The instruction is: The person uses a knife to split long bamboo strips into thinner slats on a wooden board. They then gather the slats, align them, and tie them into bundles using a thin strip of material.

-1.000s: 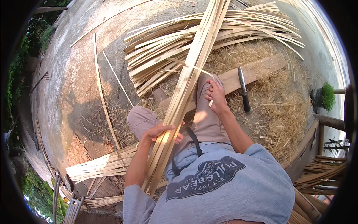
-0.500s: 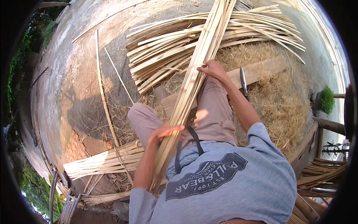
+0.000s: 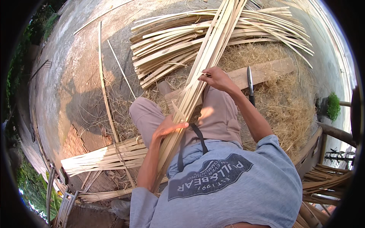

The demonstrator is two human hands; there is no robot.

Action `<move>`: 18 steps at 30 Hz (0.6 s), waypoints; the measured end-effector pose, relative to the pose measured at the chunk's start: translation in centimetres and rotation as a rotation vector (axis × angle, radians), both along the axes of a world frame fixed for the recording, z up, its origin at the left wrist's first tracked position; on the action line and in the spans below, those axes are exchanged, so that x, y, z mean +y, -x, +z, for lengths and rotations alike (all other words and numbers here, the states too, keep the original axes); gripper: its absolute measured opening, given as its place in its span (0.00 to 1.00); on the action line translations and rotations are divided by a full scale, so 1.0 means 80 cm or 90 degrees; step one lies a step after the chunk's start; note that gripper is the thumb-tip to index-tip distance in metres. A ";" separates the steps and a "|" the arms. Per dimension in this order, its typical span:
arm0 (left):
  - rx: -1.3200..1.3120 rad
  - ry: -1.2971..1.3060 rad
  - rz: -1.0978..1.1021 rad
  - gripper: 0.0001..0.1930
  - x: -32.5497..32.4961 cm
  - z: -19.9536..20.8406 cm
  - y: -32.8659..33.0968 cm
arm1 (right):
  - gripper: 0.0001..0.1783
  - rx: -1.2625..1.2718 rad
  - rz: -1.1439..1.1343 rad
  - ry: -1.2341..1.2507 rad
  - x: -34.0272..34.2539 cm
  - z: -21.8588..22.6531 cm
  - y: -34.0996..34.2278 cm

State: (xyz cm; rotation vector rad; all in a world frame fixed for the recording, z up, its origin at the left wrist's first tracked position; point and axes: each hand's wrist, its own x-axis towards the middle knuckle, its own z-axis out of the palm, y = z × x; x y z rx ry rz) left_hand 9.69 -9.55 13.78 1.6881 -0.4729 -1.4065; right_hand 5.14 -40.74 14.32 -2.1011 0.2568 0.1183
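A long bundle of pale bamboo strips [image 3: 213, 47] slants across my lap, from beside my left hip to beyond my knees. My left hand [image 3: 169, 127] is wrapped round its lower part, thumb across the top. By that hand a short strip end [image 3: 177, 110] sticks up from the bundle. Farther up, my right hand [image 3: 216, 79] is closed in a pinch at the bundle's right edge, on what seems a thin strip; its exact hold is hard to see. To the right, a knife [image 3: 250, 85] with a dark handle stands against a wooden plank [image 3: 272, 71].
Beyond my knees lies a large tied pile of strips [image 3: 167, 49]. Another strip bundle [image 3: 102, 157] is at left, near single long strips [image 3: 104, 87] on the concrete. Curly shavings [image 3: 285, 106] cover the ground at right, with a potted plant [image 3: 334, 104] farther out.
My right hand has shifted slightly down and left along the bundle. A strip end now rises beside my left hand, and strips have spread apart at the bundle's left edge.
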 end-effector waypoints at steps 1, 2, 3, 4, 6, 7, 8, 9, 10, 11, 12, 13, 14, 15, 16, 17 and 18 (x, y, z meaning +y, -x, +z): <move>0.005 0.010 0.002 0.47 -0.001 0.003 0.001 | 0.22 0.012 0.023 0.109 0.008 0.002 -0.002; 0.009 0.021 0.004 0.47 -0.001 0.004 0.001 | 0.23 0.024 0.045 0.219 0.014 0.006 -0.003; 0.010 0.037 0.006 0.47 -0.001 0.004 0.000 | 0.21 0.141 0.077 0.217 0.020 0.010 -0.003; 0.011 0.054 0.010 0.48 -0.001 0.003 0.000 | 0.21 0.174 0.092 0.230 0.027 0.011 -0.008; -0.006 0.045 0.019 0.48 0.003 -0.010 0.001 | 0.20 0.240 0.121 0.257 0.034 0.010 -0.012; -0.025 0.019 0.027 0.47 0.012 -0.030 0.003 | 0.20 0.220 0.121 0.252 0.035 -0.006 -0.014; -0.042 -0.006 0.028 0.47 0.010 -0.033 0.004 | 0.20 0.156 0.119 0.243 0.037 -0.025 -0.011; -0.016 0.021 0.020 0.46 0.012 -0.035 0.005 | 0.20 0.093 0.117 0.234 0.039 -0.043 -0.007; 0.010 0.051 0.009 0.46 0.004 -0.023 0.003 | 0.20 0.030 0.113 0.229 0.036 -0.053 -0.005; 0.034 0.080 0.005 0.46 0.001 -0.014 0.001 | 0.20 0.017 0.111 0.071 0.042 -0.038 -0.006; 0.023 0.046 -0.004 0.45 0.003 -0.021 -0.001 | 0.20 0.002 0.108 -0.087 0.050 -0.023 -0.004; 0.015 0.011 -0.015 0.45 0.010 -0.033 -0.003 | 0.20 -0.011 0.102 -0.246 0.056 -0.004 0.000; 0.004 -0.022 -0.028 0.44 0.010 -0.036 -0.004 | 0.20 -0.007 -0.001 -0.345 0.051 0.010 0.003; 0.057 0.004 -0.017 0.43 0.010 -0.038 -0.004 | 0.20 -0.005 -0.106 -0.442 0.046 0.022 0.007; 0.110 0.031 -0.012 0.42 0.006 -0.034 -0.005 | 0.20 -0.006 -0.214 -0.538 0.037 0.030 0.011; 0.160 0.055 -0.001 0.41 0.005 -0.028 -0.004 | 0.19 -0.081 -0.336 -0.413 0.025 0.026 0.008; 0.218 0.058 0.018 0.38 0.007 -0.028 -0.004 | 0.21 -0.091 -0.408 -0.290 0.000 0.006 0.006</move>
